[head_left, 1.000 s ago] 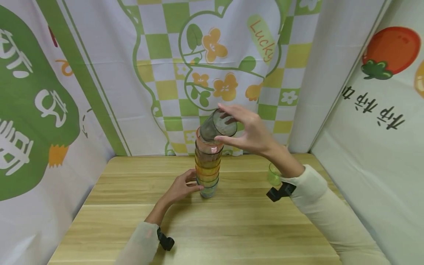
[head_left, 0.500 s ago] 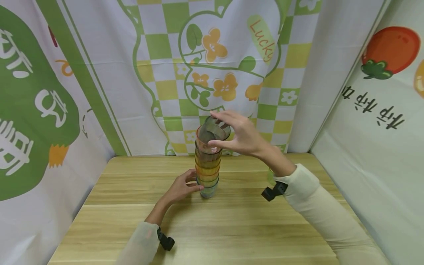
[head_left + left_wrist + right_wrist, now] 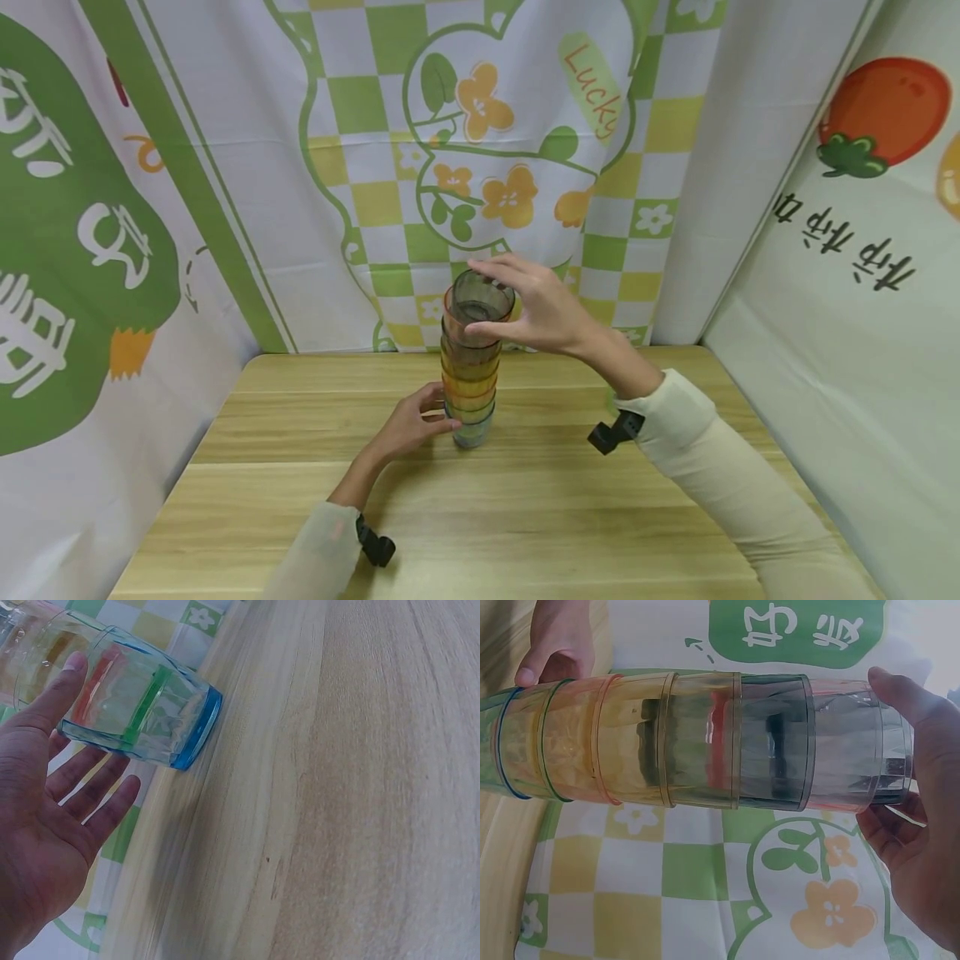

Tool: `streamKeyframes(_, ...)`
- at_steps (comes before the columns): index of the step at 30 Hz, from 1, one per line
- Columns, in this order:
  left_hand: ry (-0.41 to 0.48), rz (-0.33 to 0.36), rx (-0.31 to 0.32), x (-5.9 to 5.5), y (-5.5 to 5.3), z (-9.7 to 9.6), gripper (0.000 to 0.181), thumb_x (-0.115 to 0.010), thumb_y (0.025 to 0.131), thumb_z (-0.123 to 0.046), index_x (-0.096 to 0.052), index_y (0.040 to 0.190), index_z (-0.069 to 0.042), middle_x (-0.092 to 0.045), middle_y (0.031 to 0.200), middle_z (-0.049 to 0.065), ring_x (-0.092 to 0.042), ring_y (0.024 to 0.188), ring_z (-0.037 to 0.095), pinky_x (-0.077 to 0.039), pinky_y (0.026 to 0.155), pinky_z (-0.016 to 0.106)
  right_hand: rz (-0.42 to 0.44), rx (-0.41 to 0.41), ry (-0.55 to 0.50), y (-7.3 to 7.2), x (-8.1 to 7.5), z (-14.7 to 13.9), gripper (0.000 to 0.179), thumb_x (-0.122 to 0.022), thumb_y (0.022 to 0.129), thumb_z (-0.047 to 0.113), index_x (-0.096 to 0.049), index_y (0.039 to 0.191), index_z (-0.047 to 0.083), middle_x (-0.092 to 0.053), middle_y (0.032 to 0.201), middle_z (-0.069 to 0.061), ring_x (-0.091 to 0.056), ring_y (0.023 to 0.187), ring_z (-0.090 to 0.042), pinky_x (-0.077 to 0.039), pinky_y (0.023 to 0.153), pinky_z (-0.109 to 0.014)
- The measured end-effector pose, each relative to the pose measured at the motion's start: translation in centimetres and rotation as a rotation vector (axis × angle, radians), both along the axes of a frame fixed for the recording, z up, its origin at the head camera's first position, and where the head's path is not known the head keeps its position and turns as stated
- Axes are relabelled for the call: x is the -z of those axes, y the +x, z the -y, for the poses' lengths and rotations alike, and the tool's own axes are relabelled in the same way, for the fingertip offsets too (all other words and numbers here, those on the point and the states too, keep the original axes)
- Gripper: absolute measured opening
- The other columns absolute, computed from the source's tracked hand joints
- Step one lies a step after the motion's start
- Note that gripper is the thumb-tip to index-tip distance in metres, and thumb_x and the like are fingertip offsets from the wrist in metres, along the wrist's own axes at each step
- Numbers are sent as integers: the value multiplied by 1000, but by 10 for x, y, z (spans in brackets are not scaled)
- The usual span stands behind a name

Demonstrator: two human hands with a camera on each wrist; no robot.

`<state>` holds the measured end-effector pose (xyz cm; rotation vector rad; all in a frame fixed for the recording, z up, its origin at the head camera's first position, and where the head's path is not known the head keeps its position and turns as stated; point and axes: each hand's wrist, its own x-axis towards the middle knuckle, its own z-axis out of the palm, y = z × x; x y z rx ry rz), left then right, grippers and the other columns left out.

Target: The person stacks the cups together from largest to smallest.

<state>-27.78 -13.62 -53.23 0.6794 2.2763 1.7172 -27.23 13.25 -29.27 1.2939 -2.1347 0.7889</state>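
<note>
A tall stack of nested clear coloured tumblers (image 3: 470,375) stands upright on the wooden table, orange, yellow and green with a blue-based one lowest. The topmost is a grey tumbler (image 3: 483,298), seated inside the orange-rimmed one below it. My right hand (image 3: 547,308) holds this grey tumbler near its rim, thumb on the near side and fingers on the far side. Low on the stack, my left hand (image 3: 408,425) lies loosely about it. The left wrist view shows the thumb (image 3: 56,694) over the blue-based tumbler (image 3: 142,697) and the other fingers spread, relaxed, beside it.
Partly hidden behind the right forearm, a green tumbler (image 3: 612,402) stands on the table (image 3: 555,517). A printed cloth (image 3: 360,108) hangs at the back, with more cloth on both sides. Each wrist wears a black camera (image 3: 375,542).
My right hand has moved down and left, bringing the grey tumbler from a tilt above the stack to upright inside the orange-rimmed one. The left hand has stayed in place.
</note>
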Motion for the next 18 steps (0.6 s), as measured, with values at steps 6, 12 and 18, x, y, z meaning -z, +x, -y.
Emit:
streamKeyframes(6,3,-2,-3,-1,1,0,68,-86,93,-20,-53,153,-12,-60,148,16,-59,136,40,-54,111,53,3,-8,1,-1,2,0,80,-97,79,24,-61,145,-3,-68,128,-19,-67,114,-30,-60,97,-46)
streamKeyframes(12,3,-8,1,-2,2,-1,67,-84,94,-20,-52,153,-12,-61,146,17,-60,135,40,-55,110,52,8,5,-5,0,2,0,79,-97,79,26,-62,144,-3,-67,133,-19,-66,120,-33,-58,102,-48)
streamKeyframes(18,-6,-9,0,-2,2,0,68,-85,94,-20,-52,153,-13,-61,147,16,-60,135,39,-56,110,50,16,29,-1,3,3,-7,81,-98,77,26,-62,145,-2,-65,138,-20,-63,128,-35,-55,108,-51)
